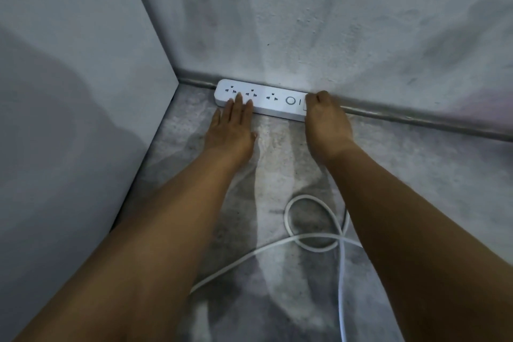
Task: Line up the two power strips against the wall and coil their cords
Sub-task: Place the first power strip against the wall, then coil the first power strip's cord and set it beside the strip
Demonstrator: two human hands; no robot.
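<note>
A white power strip (273,100) with three sockets and a round switch lies on the floor along the base of the far wall. My left hand (233,128) lies flat with straight fingers touching the strip's front left part. My right hand (327,122) has curled fingers around the strip's right end, which it hides. A white cord (313,239) forms a loose loop on the floor between my forearms, with strands running toward the bottom of the view. Only one strip is in view.
A grey wall (333,22) stands behind the strip, with a metal trim (416,121) at its foot. A flat grey panel (69,91) closes off the left side, forming a corner. The floor (416,175) is mottled grey concrete.
</note>
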